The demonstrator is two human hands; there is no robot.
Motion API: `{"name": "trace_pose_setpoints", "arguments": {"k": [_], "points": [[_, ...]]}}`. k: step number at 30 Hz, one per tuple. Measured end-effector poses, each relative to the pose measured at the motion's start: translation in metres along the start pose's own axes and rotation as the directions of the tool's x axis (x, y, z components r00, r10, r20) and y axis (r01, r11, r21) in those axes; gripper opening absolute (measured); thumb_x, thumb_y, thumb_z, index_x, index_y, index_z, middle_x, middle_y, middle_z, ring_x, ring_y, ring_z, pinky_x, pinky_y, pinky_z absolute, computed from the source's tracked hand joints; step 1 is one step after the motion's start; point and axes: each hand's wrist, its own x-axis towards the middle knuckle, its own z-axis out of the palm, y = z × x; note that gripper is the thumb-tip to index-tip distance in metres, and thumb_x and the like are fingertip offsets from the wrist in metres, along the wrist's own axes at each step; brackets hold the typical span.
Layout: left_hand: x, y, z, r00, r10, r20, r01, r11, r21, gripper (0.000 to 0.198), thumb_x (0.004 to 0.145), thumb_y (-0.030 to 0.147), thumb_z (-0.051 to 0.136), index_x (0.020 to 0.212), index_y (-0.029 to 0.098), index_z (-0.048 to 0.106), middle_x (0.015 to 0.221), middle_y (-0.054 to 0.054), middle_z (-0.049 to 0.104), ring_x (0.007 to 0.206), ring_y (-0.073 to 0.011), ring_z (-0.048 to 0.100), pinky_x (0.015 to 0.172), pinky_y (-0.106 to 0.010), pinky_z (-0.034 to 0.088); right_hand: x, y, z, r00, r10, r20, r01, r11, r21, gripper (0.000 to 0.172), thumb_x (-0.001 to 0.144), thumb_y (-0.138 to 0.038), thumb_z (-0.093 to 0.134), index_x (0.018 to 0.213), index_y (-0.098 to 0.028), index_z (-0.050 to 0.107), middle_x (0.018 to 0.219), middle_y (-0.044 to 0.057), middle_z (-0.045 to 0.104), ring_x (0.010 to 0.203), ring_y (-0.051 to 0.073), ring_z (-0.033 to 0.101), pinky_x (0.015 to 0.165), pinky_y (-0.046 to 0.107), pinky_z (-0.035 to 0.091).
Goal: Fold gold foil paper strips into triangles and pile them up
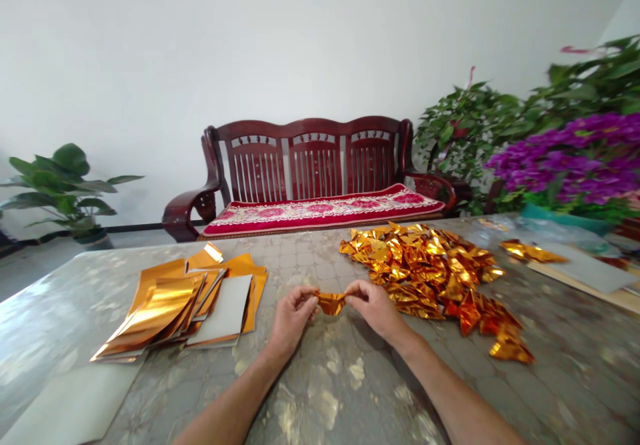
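Note:
Between my two hands a small folded piece of gold foil paper is stretched just above the table. My left hand pinches its left end with thumb and fingers. At the opposite end, my right hand has a similar pinch on it. To the right lies a large heap of folded gold foil pieces, with some orange-red ones at its near edge. Flat gold foil sheets sit in a loose stack on the left, some showing their pale backs.
A patterned table spans the foreground. Pale sheets lie at its near left. Cardboard and a grey sheet rest at the right, by purple flowers. A wooden bench stands behind, and a potted plant at left.

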Motion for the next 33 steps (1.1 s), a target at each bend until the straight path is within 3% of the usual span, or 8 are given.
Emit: {"name": "trace_pose_setpoints", "arguments": {"k": [7, 20, 33], "points": [[0.003, -0.005, -0.003, 1.0, 0.015, -0.008, -0.015, 1.0, -0.009, 0.034, 0.069, 0.041, 0.074, 0.09, 0.015, 0.067, 0.07, 0.0, 0.065, 0.058, -0.0115, 0.057, 0.052, -0.021, 0.045, 0.002, 0.005, 0.005, 0.997, 0.075, -0.025, -0.07, 0.985, 0.154, 0.018, 0.066, -0.026, 0.065, 0.082, -0.019, 0.06, 0.075, 0.0, 0.069, 0.071, 0.018, 0.065, 0.067, 0.029, 0.048], [-0.005, 0.002, -0.006, 0.979, 0.184, 0.086, -0.201, 0.945, 0.257, 0.021, 0.079, 0.033, 0.065, 0.094, 0.02, 0.072, 0.087, -0.004, 0.071, 0.065, -0.0152, 0.06, 0.066, -0.026, 0.049, -0.002, -0.001, -0.001, 0.998, 0.001, -0.055, 0.006, 0.99, 0.139, 0.016, 0.067, -0.024, 0.06, 0.082, -0.02, 0.06, 0.064, -0.005, 0.056, 0.06, 0.013, 0.052, 0.059, 0.025, 0.038], [-0.007, 0.005, -0.016, 0.924, 0.277, 0.262, -0.367, 0.837, 0.407, 0.01, 0.081, 0.021, 0.058, 0.084, 0.02, 0.068, 0.072, 0.0, 0.064, 0.062, -0.0137, 0.057, 0.064, -0.024, 0.044, -0.001, 0.011, 0.0, 0.998, -0.065, 0.001, 0.065, 0.998, 0.023, 0.02, 0.074, -0.018, 0.052, 0.093, -0.021, 0.058, 0.072, -0.004, 0.056, 0.068, 0.014, 0.054, 0.064, 0.026, 0.041]]}}
